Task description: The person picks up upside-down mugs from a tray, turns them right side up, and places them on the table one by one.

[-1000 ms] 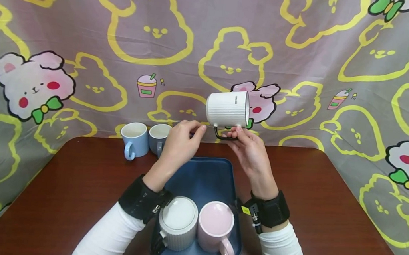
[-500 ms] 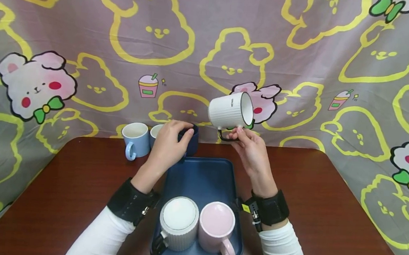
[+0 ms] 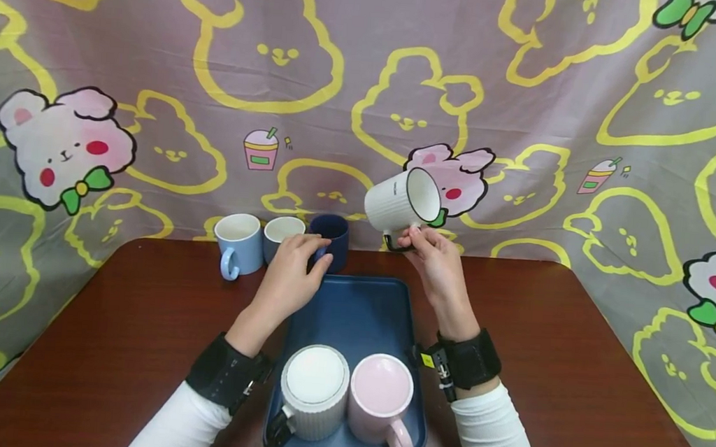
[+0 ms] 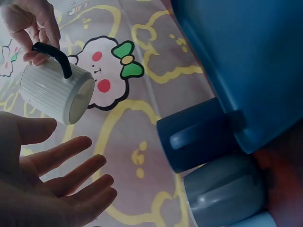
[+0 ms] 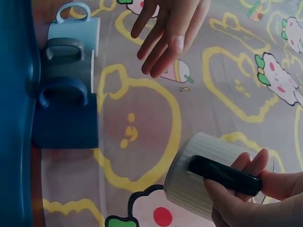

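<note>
1. Up in the air, the right hand (image 3: 431, 254) pinches the black handle (image 5: 222, 174) of a white ribbed mug (image 3: 402, 200) between thumb and curled fingers (image 5: 248, 166); the mug is tilted on its side above the far edge of the table, its mouth facing right and toward the camera.
2. The left hand's (image 3: 294, 267) fingers (image 4: 66, 156) are straight and slightly spread, holding nothing, just beside the dark blue mug (image 3: 330, 239).
3. That dark blue mug stands at the far end of the navy tray (image 3: 358, 308), in a row with a grey mug (image 3: 281, 235) and a light blue mug (image 3: 236, 242).
4. At the tray's near end, a white ribbed mug with a lid-like top (image 3: 313, 388) and a pink mug (image 3: 380, 397) sit side by side.
5. Everything rests on a dark wooden table (image 3: 575, 353) before a cartoon-printed cloth (image 3: 532, 90).
</note>
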A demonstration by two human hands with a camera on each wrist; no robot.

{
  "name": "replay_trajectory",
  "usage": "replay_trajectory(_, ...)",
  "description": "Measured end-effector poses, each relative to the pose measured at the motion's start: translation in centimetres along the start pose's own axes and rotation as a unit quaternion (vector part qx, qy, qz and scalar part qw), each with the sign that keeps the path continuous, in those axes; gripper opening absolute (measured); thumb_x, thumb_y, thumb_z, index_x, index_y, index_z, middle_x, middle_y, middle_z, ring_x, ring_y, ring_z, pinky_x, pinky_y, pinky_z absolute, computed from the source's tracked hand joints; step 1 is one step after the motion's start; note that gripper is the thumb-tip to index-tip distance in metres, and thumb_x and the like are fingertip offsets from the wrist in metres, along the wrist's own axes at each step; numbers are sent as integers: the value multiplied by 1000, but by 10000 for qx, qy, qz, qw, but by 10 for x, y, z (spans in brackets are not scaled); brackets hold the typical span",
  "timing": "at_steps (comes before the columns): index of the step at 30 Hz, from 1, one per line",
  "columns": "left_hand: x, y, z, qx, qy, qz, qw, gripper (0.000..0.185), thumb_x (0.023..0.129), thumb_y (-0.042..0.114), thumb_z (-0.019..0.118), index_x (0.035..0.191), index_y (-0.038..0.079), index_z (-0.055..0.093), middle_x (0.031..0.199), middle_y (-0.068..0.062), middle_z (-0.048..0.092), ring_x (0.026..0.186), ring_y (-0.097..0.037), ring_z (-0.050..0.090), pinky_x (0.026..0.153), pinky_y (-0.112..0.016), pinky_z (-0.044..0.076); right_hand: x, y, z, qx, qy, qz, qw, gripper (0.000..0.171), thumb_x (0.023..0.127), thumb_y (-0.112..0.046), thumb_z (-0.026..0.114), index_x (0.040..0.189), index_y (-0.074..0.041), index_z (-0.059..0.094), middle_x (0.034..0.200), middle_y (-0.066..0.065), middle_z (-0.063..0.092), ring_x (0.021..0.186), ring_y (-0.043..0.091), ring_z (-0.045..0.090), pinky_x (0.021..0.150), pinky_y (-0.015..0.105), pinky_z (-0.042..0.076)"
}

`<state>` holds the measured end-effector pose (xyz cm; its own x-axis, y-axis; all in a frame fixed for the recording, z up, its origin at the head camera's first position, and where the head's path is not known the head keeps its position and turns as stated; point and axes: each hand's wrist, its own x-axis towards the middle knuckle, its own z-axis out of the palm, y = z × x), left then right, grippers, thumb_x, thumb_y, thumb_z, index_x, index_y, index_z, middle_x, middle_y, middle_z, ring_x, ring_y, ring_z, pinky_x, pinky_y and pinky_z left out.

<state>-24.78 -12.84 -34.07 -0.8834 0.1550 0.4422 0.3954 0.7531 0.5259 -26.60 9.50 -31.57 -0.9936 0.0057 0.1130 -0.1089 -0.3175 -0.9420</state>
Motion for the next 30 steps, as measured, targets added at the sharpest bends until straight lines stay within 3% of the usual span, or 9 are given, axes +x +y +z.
replay_trajectory(7, -7, -8, 4, 22, -97, -161, 9998, 37, 95, 24, 56, 126, 4, 59, 133, -20, 52, 127, -37, 42, 104, -53, 37, 5, 8, -2, -188, 38, 70, 9998, 19, 97, -13, 53, 83, -4, 63, 83, 1, 62, 87, 13, 64, 99, 35, 46)
replay_trajectory(17, -16, -21, 11, 215, -55, -152, 9996, 38, 93, 22, 59, 126, 3, 59, 131, -20, 54, 124, -37, 45, 103, -53, 39, 10, 20, -3, -587, 6, 106, 9982, 27, 97, -15, 53, 101, 10, 61, 81, 0, 64, 90, 14, 63, 100, 36, 46)
replay_trajectory(30, -26, -29, 15, 395, -231, -251, 9986, 38, 93, 23, 58, 126, 3, 59, 130, -20, 54, 123, -38, 46, 101, -55, 39, 21, 40, -4, -850, 243, 326, 9956, 30, 95, -15, 56, 101, 14, 63, 72, -3, 65, 82, 11, 62, 98, 39, 47)
